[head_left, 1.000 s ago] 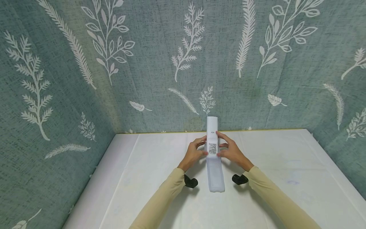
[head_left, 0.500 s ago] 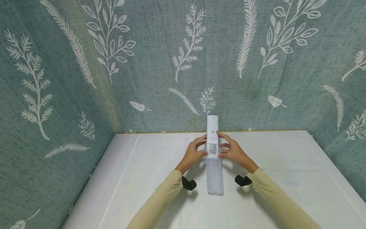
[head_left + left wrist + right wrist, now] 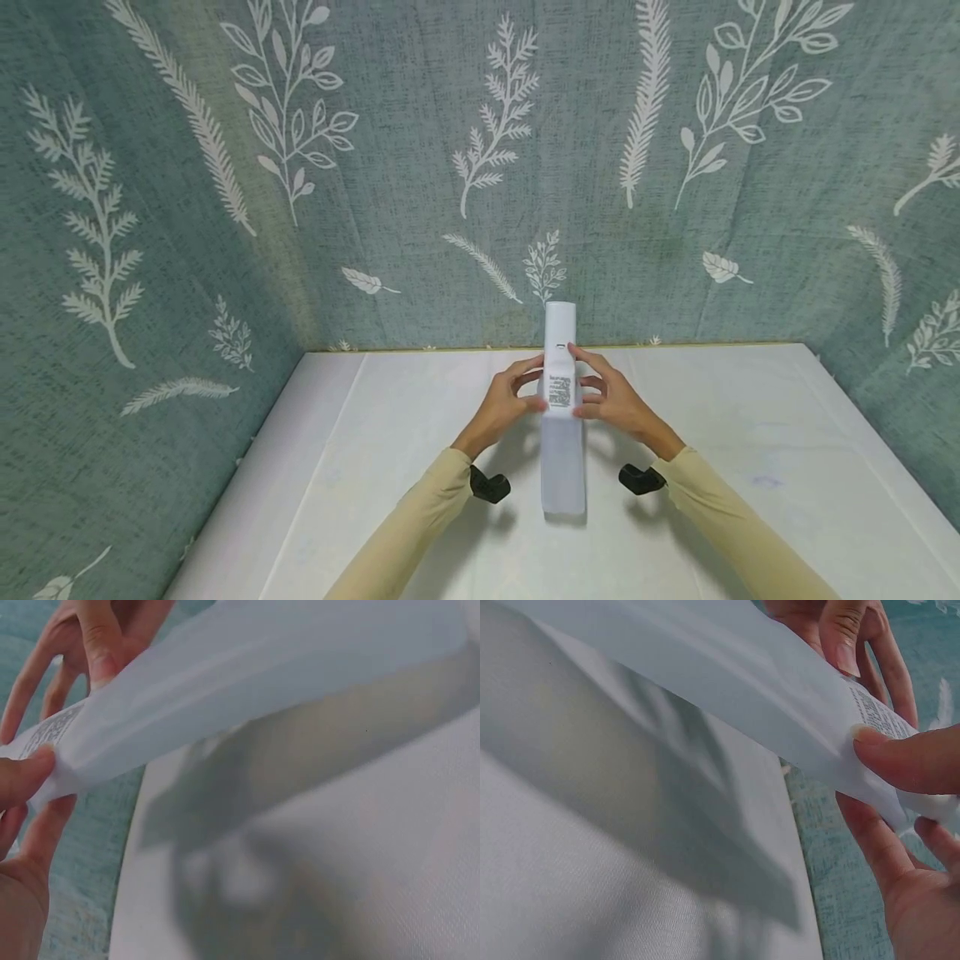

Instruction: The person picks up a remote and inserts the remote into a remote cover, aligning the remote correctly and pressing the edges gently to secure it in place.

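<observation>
Both hands hold a long white remote control (image 3: 560,327) from its two sides, its label and small latch mark facing up. A frosted, soft-looking sleeve (image 3: 562,467) extends from it toward the person. My left hand (image 3: 498,410) pinches the left edge beside the label, thumb nearest the sleeve. Opposite it, my right hand (image 3: 619,408) grips the right edge, its index finger reaching up near the latch mark. In the left wrist view the sleeve (image 3: 247,682) slants above the table, casting a shadow. Thumb and fingers pinch the sleeve (image 3: 727,682) near the label in the right wrist view.
A white cloth-covered table (image 3: 360,500) lies beneath. Behind it stands a green leaf-patterned curtain (image 3: 420,167), which also covers the left and right sides. Black wrist devices (image 3: 490,485) stick out from under both beige cuffs.
The sleeve's near end has swung slightly left and now lies straighter, with a shadow below it. Both forearms have spread outward a little, and the hands keep their hold on the remote control.
</observation>
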### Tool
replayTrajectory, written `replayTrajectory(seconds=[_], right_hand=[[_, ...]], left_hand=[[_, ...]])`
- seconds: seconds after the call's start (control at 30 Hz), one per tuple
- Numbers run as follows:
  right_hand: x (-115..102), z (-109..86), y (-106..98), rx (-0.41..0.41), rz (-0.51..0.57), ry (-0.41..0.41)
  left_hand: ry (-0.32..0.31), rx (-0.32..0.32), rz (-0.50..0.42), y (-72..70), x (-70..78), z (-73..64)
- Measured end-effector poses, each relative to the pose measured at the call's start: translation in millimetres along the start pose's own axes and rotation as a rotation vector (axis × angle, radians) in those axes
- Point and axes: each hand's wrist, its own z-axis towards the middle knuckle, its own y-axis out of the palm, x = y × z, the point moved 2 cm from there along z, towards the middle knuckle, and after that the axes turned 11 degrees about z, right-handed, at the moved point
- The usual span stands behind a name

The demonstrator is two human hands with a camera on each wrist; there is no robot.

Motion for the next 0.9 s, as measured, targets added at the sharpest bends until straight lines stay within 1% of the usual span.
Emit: replayTrajectory(seconds=[0.03,0.23,0.27,0.43,0.53,0.73,0.9], right_hand=[[-0.2,-0.1,0.6,-0.003,-0.003,0.0],[-4.1,-2.2,2.1,-0.011,-0.007,0.002],[-5.1,-2.5,2.2,-0.014,-0.009,-0.002],[-9.3,1.0,5.9,-0.051,-0.019,-0.043],[-12.3,1.7,8.4,-0.06,-0.021,-0.05],[-14.1,-2.7,8.0,-0.044,-0.025,-0.034],[-14.5,-5.8,5.3,-0.034,-0.033,-0.043]], left_hand=[[-0.008,-0.006,-0.003,-0.6,3.2,-1.6],[-0.038,-0.012,-0.011,-1.9,4.6,-3.2],[-0.034,-0.007,-0.011,-1.6,1.8,-2.7],[-0.021,0.016,0.025,-3.7,3.8,-7.5],[-0.016,0.023,0.041,-5.6,3.9,-9.6],[0.02,0.01,0.002,-4.4,3.1,-9.2],[0.04,0.012,0.005,-2.1,5.7,-8.9]])
